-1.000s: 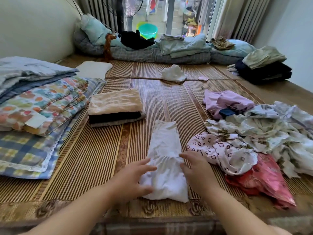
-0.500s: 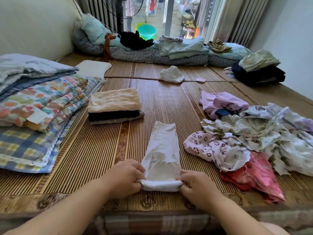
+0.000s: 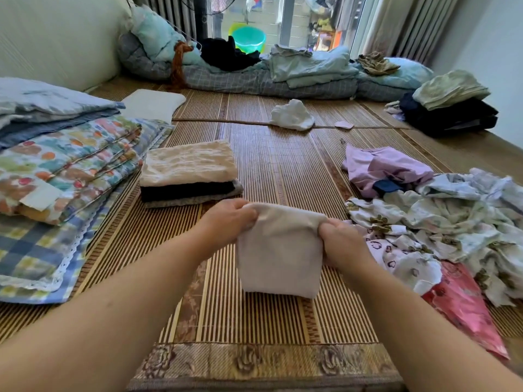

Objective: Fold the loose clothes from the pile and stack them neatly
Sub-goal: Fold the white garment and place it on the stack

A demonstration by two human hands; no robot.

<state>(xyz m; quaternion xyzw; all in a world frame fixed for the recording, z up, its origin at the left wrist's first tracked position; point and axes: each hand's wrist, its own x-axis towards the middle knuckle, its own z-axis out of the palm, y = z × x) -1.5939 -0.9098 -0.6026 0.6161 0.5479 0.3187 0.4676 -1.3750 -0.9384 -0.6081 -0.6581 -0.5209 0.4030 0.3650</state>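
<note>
A white garment [image 3: 278, 256] lies folded in half on the bamboo mat [image 3: 268, 171] in front of me. My left hand [image 3: 226, 222] grips its far left corner and my right hand [image 3: 341, 240] grips its far right corner, holding the doubled top edge. To the left, just beyond my left hand, stands a small stack of folded clothes [image 3: 188, 172] with a cream piece on top and a dark one beneath. The loose pile of clothes [image 3: 441, 222] spreads on the right, with a heart-print piece [image 3: 402, 258] and a red piece [image 3: 464, 304] nearest me.
Folded quilts and a checked blanket [image 3: 56, 176] fill the left side. A crumpled white cloth [image 3: 293, 114] lies mid-mat. Bedding [image 3: 268, 77] lines the far edge under the window. A dark and green clothes heap [image 3: 450, 106] sits at the far right.
Both hands took the near end of the long white garment and carried it away from me over the far end, folding it in half.
</note>
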